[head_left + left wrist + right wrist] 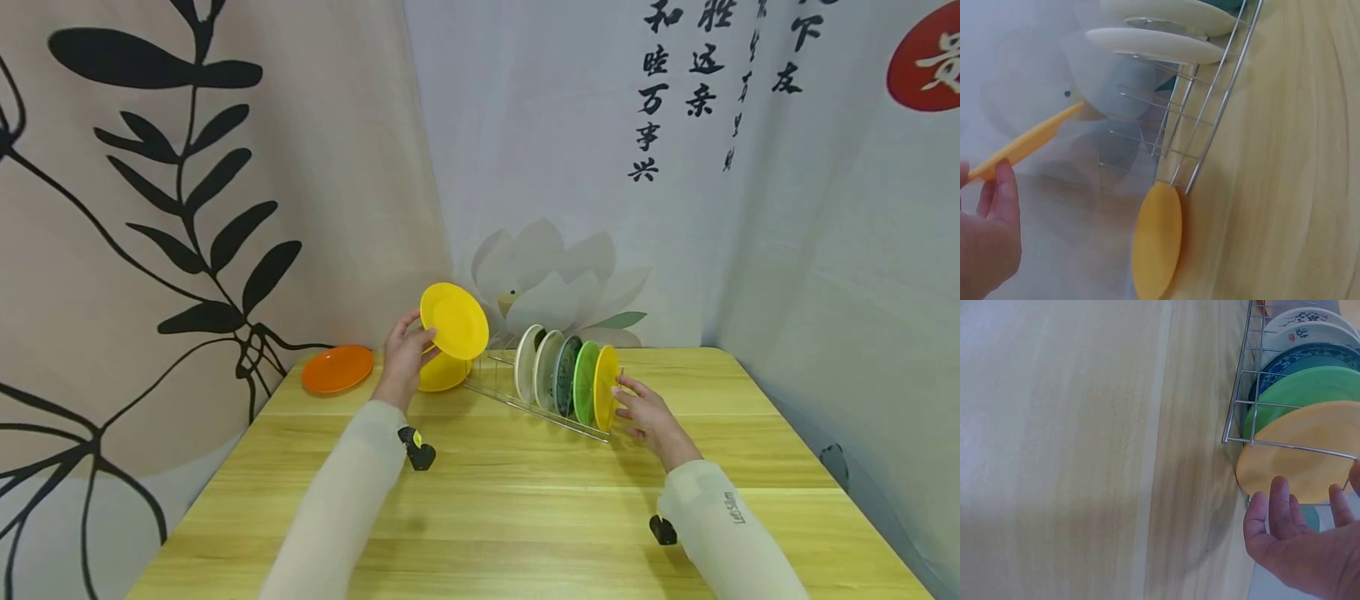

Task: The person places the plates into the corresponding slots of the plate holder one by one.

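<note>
Rack: silver metal-wire dish rack [1226,92], slanting from 10 to 4 o'clock in the head view, a row of plates upright in it.
Lifted plate: round, bright yellow plate [454,321], tilted in mid-air toward the rack's 10 o'clock, pinched by the left hand [405,354] at its 8 o'clock edge.
Racked plate: round, orange-yellow plate [606,387], upright at the row's 4 o'clock end, right hand [651,417] just beside it.

Pale hangings [360,167] with black leaves [242,237] and lettering [651,99] back a wooden table [517,517].
</note>
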`<control>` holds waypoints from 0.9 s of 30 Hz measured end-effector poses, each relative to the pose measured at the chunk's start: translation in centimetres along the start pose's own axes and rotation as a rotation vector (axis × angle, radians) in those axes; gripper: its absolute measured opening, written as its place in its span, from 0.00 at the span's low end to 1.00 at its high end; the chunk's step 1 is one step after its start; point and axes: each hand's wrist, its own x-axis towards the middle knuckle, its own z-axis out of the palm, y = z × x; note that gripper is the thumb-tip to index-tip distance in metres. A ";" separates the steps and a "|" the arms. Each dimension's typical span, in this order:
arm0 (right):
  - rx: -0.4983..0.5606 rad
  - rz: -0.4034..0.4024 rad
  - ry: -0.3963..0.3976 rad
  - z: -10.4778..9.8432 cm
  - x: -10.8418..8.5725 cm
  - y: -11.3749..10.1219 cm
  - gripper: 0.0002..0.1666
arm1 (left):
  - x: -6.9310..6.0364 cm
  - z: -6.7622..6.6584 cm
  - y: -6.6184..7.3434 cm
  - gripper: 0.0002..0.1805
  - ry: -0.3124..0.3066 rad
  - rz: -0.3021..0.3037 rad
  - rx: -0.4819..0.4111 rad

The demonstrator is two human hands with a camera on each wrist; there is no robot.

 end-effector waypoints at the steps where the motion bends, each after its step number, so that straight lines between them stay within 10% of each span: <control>1: 0.000 0.003 0.001 0.0 0.0 0.0 0.35 | 0.1 0.2 0.0 0.28 -0.003 -0.002 0.003; 27: -0.014 0.002 -0.001 -0.1 -0.1 0.0 0.36 | 2.1 4.6 -2.8 0.24 -0.101 0.008 0.066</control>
